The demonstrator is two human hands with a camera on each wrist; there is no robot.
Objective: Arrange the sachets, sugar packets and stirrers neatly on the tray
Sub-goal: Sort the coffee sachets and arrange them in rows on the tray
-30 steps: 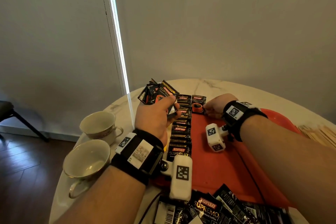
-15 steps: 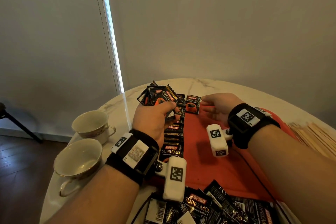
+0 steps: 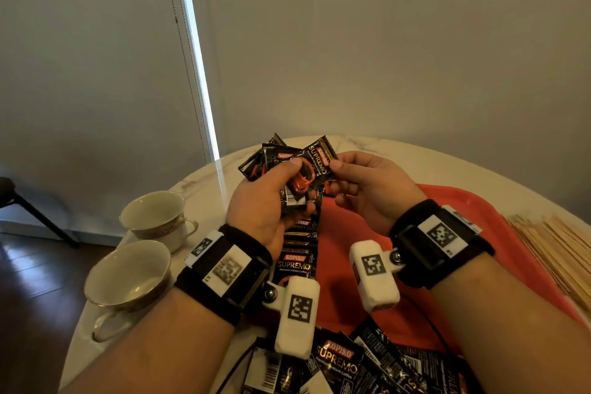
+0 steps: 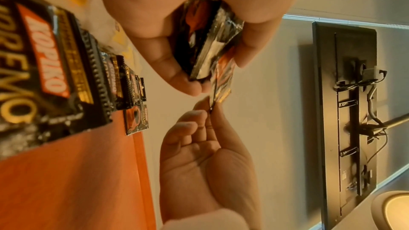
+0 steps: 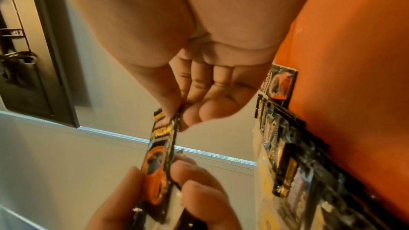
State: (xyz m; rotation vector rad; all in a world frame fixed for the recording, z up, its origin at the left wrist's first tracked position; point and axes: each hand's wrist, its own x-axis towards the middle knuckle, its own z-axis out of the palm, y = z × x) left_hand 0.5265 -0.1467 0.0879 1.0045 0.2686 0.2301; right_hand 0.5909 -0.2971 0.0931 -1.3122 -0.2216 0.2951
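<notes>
My left hand [image 3: 275, 198] grips a fanned bunch of black coffee sachets [image 3: 271, 160] above the red tray [image 3: 479, 211]. My right hand [image 3: 355, 179] pinches the corner of the top sachet [image 3: 319, 158] of that bunch between thumb and forefinger; the same pinch shows in the left wrist view on the sachet [image 4: 221, 83] and in the right wrist view on the sachet [image 5: 161, 148]. A row of overlapping sachets [image 3: 297, 253] lies along the tray's left side, with one more sachet [image 4: 136, 120] beside its far end. Wooden stirrers [image 3: 553, 249] lie on the table to the right of the tray.
Two empty cups [image 3: 153, 217] [image 3: 128, 278] stand on the white marble table [image 3: 399, 157] at the left. Several loose sachets [image 3: 351, 365] are heaped at the near edge. A dark chair leg [image 3: 35, 214] stands left of the table, and a wall is behind.
My right hand left the sachet it laid at the far end of the tray and came up to pinch the top sachet in my left hand's bunch. The left hand rose slightly.
</notes>
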